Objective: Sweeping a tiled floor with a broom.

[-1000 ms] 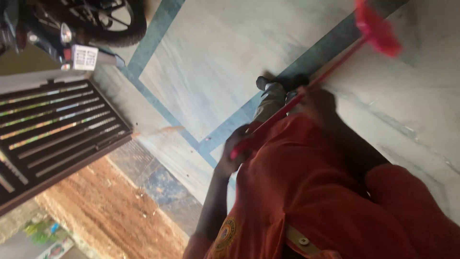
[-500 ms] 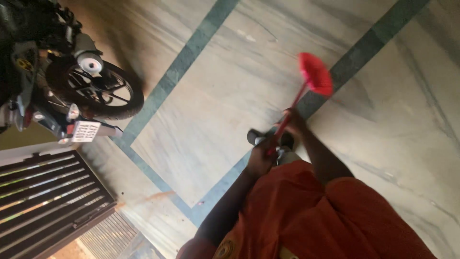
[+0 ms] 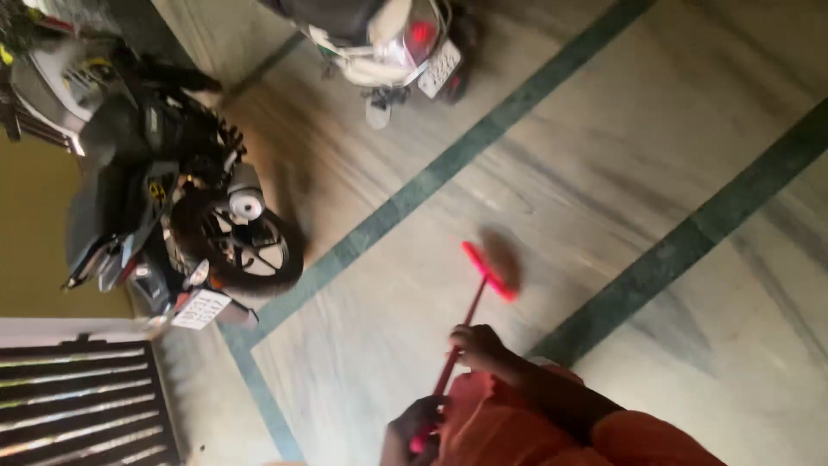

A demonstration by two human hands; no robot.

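A red long-handled broom [image 3: 473,304] reaches out over the marble floor [image 3: 621,155], its brush head [image 3: 490,271] blurred and low to the floor. My right hand [image 3: 477,345] grips the handle partway down. My left hand [image 3: 412,427] holds the handle's near end, close to my orange clothing [image 3: 535,431] at the bottom edge. Both hands are dark and partly blurred.
A black motorcycle [image 3: 172,198] stands at the left, rear wheel [image 3: 250,250] toward me. A scooter's rear [image 3: 397,43] shows at the top. A slatted metal gate [image 3: 78,406] fills the lower left. Green stripes [image 3: 690,233] cross the floor.
The view has swung up the floor, bringing the scooter in and the motorcycle lower. The broom head has swept left and toward me, and both hands sit lower in the view.
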